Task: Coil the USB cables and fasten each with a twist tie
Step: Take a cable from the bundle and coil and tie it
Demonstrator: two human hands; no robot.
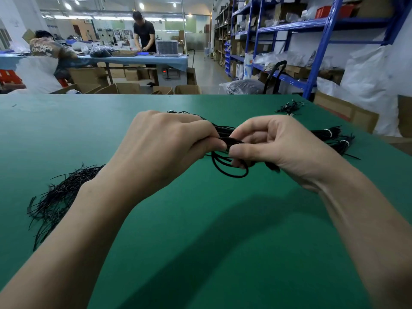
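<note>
A black USB cable (pixel 225 168) hangs in loops between both hands above the green table (pixel 200 219). My left hand (pixel 169 143) grips the coil from the left, fingers curled round its upper part. My right hand (pixel 267 146) pinches the coil from the right with thumb and forefinger; whether a twist tie is between those fingers is too small to tell. A loose heap of black twist ties (pixel 58 195) lies at the left, partly under my left forearm.
Bundles of black ties bound with white bands (pixel 334 134) lie at the right behind my right hand. A small pile of dark cables (pixel 289 107) sits near the far right table edge. Beyond stand blue shelves (pixel 323 41), cardboard boxes and two people at another table.
</note>
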